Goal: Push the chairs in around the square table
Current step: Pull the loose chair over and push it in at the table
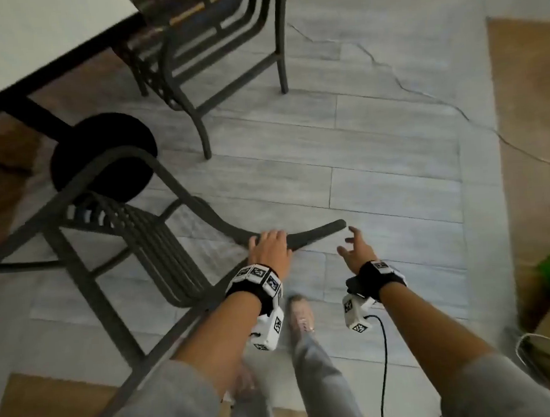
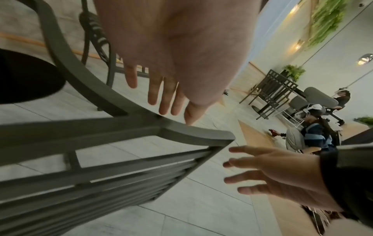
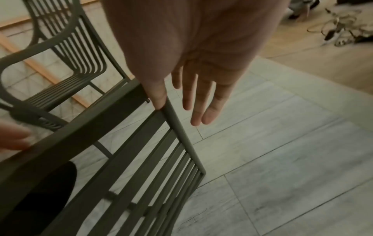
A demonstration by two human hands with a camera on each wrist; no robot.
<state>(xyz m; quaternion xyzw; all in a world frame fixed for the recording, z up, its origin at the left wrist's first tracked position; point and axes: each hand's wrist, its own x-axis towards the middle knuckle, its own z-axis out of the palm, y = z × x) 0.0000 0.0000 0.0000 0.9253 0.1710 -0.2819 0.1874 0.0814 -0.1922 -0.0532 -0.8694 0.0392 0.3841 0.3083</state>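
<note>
The left hand [image 1: 269,247] rested flat-fingered on the chair [image 1: 132,231] back's top rail. The right hand [image 1: 356,251] hovered just beside the rail's end, fingers spread, holding nothing.

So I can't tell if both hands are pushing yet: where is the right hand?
In the head view the right hand hovers open just right of the near chair's top rail, beside the left hand resting on it.

The dark grey slatted metal chair [image 1: 145,237] at lower left is showing a matt, smooth painted finish. The white square bench [image 1: 27,40] at upper left is looking smooth and faintly glossy. The pale grey plank floor [image 1: 361,156] is looking matt and streaked, bordered by tan wood-look flooring [image 1: 526,93] at right.
</note>
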